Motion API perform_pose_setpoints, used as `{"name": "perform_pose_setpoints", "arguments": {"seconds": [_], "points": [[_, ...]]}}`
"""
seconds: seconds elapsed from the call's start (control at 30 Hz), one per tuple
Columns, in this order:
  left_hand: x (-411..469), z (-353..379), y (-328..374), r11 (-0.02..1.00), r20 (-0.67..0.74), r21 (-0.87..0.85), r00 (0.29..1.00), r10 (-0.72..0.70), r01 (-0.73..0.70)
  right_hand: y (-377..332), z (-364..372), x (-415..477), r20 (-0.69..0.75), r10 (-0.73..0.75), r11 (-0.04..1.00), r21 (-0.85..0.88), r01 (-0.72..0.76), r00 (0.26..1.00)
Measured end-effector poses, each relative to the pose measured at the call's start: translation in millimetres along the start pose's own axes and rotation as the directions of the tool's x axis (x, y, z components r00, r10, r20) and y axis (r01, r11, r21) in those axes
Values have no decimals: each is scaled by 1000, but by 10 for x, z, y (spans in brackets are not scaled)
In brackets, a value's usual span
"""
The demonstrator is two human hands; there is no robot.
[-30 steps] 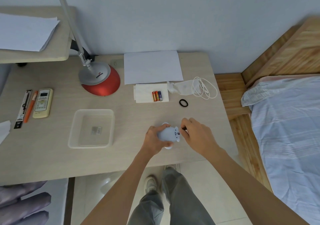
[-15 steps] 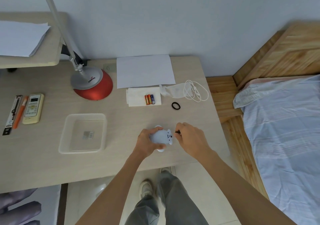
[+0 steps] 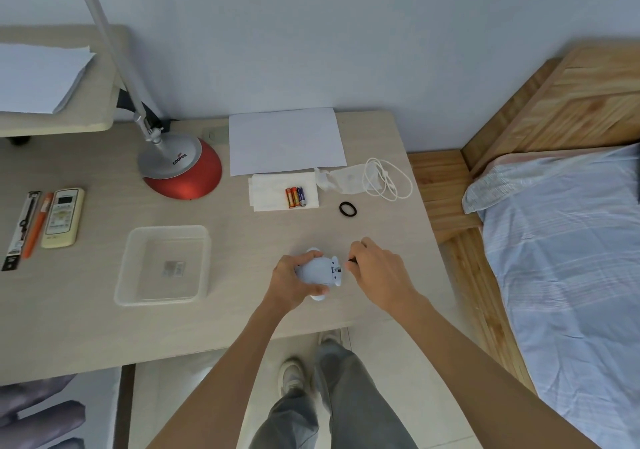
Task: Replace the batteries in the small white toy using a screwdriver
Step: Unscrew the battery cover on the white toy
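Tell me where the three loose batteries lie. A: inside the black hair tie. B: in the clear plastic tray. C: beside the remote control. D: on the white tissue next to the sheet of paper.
D: the batteries lie side by side on the white tissue, which sits at the near edge of the sheet of paper.

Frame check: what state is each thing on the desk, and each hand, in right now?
toy: on its side, gripped by the left hand
screwdriver: pinched in the right hand, tip at the toy's end
batteries: three, side by side on the tissue
tray: upright, no lid
remote: face up
cable: loosely coiled
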State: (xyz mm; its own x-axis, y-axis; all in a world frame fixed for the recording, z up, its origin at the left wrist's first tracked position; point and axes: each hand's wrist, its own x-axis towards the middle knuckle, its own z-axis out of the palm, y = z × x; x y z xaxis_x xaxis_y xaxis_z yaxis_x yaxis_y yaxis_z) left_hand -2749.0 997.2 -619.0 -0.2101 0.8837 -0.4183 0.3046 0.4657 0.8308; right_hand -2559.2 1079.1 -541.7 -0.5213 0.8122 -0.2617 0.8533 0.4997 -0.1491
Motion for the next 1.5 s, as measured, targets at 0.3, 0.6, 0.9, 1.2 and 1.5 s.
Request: {"name": "perform_pose_setpoints", "arguments": {"seconds": [0.3,0.6,0.9,1.2,1.5], "points": [[12,0,2,1000,-2,8,1000,-12,12,16,-38,-49,60,-65,997,50,62,996],[-6,6,13,1000,-3,-3,1000,4,-4,4,0,-14,35,-24,998,54,22,999],[-12,14,-18,1000,-17,20,1000,-23,24,40,23,-65,55,-23,991,131,15,998],[-19,15,-16,1000,-9,5,1000,-18,18,59,-15,-7,99,-44,994,106,33,994],[-18,21,-4,1000,-10,8,1000,-29,30,1,-50,-28,101,-54,987,158,38,993]]}}
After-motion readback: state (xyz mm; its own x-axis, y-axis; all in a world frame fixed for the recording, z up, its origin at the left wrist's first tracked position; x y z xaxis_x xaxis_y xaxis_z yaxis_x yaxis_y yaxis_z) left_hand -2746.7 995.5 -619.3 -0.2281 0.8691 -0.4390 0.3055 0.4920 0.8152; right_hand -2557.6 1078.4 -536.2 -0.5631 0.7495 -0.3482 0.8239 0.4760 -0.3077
